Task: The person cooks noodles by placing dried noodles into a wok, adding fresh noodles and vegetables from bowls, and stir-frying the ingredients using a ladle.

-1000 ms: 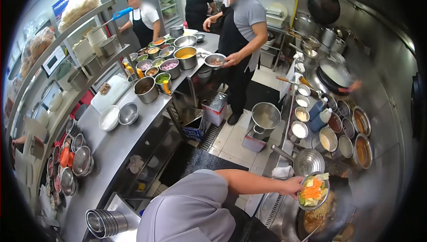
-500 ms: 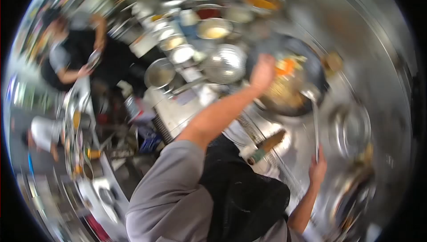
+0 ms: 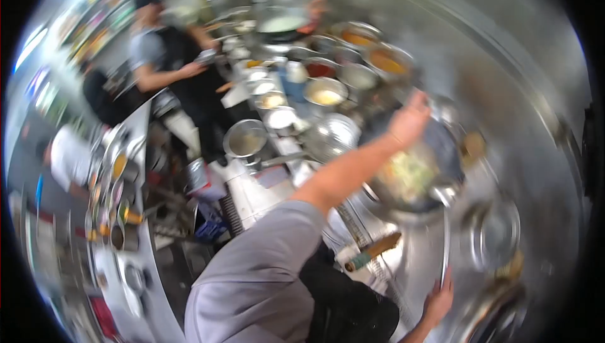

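A large dark wok (image 3: 445,144) holds steaming, pale green and yellowish food (image 3: 408,176). My left hand (image 3: 409,119) reaches across the wok to its far side; blur hides how the fingers lie and whether anything is in them. Low on the right, my right hand (image 3: 438,297) is wrapped round the long handle of a metal ladle (image 3: 447,236). The ladle's bowl rests at the wok's near right edge.
A perforated strainer (image 3: 334,135) and a round pot (image 3: 246,138) are left of the wok. Several ingredient bowls (image 3: 326,93) stand beyond. A green-handled brush-like tool (image 3: 373,251) lies in front. Another person (image 3: 170,59) stands at upper left.
My left hand has moved from above the food to the wok's far side. Orange food seen on top before is now mostly pale green. My right hand still grips the ladle; the view has shifted.
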`<action>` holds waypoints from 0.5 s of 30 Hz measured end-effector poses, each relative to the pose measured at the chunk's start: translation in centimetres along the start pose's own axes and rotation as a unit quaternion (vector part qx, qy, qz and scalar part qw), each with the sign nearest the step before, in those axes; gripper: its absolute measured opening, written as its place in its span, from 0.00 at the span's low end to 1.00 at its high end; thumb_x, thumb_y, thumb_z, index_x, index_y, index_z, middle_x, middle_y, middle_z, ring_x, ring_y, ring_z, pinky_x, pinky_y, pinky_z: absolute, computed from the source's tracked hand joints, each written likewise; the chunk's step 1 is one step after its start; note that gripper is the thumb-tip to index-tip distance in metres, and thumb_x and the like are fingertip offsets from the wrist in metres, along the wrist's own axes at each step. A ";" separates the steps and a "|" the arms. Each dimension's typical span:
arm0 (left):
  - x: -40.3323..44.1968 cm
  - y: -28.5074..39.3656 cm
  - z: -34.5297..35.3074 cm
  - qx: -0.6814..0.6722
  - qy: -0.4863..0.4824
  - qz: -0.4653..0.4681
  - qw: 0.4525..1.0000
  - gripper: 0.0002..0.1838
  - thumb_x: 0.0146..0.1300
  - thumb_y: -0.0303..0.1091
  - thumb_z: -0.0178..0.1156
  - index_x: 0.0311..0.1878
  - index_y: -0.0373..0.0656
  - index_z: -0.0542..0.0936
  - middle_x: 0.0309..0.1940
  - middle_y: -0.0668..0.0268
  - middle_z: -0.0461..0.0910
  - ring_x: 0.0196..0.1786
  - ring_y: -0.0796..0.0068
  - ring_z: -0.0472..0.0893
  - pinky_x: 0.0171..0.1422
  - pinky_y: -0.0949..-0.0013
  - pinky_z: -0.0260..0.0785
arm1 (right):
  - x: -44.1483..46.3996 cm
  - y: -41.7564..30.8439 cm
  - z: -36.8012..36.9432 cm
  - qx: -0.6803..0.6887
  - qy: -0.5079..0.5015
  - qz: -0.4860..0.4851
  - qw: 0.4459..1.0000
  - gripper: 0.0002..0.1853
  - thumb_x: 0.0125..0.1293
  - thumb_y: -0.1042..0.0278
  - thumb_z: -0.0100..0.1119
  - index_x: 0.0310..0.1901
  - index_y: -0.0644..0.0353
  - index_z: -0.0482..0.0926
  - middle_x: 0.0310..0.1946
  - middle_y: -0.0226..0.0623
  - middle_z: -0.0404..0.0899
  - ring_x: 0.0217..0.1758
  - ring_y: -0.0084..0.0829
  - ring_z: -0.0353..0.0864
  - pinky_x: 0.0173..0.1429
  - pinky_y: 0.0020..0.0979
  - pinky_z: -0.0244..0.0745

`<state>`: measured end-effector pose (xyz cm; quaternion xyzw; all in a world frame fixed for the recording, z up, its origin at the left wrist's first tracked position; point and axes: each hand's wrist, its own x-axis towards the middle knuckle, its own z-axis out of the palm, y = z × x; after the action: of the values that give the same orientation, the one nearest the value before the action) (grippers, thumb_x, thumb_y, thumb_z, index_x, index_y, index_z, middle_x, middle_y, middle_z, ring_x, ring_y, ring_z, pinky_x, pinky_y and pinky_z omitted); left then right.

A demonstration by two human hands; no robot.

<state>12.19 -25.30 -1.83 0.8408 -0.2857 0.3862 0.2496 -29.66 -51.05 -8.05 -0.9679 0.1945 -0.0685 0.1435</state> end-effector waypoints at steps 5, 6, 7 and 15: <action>-2.8 2.4 -1.7 -0.110 -0.053 -0.028 0.992 0.11 0.57 0.22 0.55 0.44 0.40 0.74 0.62 0.44 0.66 0.67 0.43 0.70 0.65 0.53 0.73 | 3.4 -3.3 -0.6 0.102 0.051 -0.111 0.987 0.33 0.65 0.82 0.55 0.72 0.53 0.66 0.57 0.56 0.76 0.58 0.56 0.77 0.60 0.45 0.72; -3.6 2.8 -3.5 -0.111 -0.031 -0.032 0.993 0.12 0.56 0.21 0.56 0.45 0.39 0.72 0.60 0.44 0.67 0.64 0.43 0.72 0.59 0.53 0.76 | 4.3 -3.3 -0.7 0.127 0.086 -0.144 0.978 0.32 0.66 0.82 0.54 0.72 0.55 0.65 0.59 0.57 0.76 0.59 0.55 0.77 0.62 0.45 0.72; -4.5 1.6 -3.0 -0.145 -0.013 -0.120 0.982 0.13 0.55 0.21 0.56 0.45 0.38 0.72 0.59 0.44 0.67 0.61 0.43 0.73 0.56 0.53 0.76 | 6.5 -0.3 2.1 0.194 0.037 -0.134 0.971 0.29 0.69 0.80 0.53 0.72 0.59 0.65 0.62 0.57 0.74 0.63 0.53 0.76 0.65 0.43 0.69; -19.9 -10.5 -20.3 -0.365 0.067 -0.579 0.726 0.20 0.63 0.24 0.56 0.59 0.40 0.72 0.49 0.57 0.79 0.47 0.65 0.82 0.41 0.59 0.79 | 13.7 -3.2 11.0 0.281 0.024 -0.174 0.943 0.29 0.68 0.79 0.53 0.71 0.65 0.64 0.62 0.57 0.74 0.62 0.46 0.77 0.65 0.38 0.70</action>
<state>-1.79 0.86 -8.02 0.6592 0.1556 0.0876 0.7305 -13.96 -50.89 -16.47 -0.9049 -0.0011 -0.1681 0.3910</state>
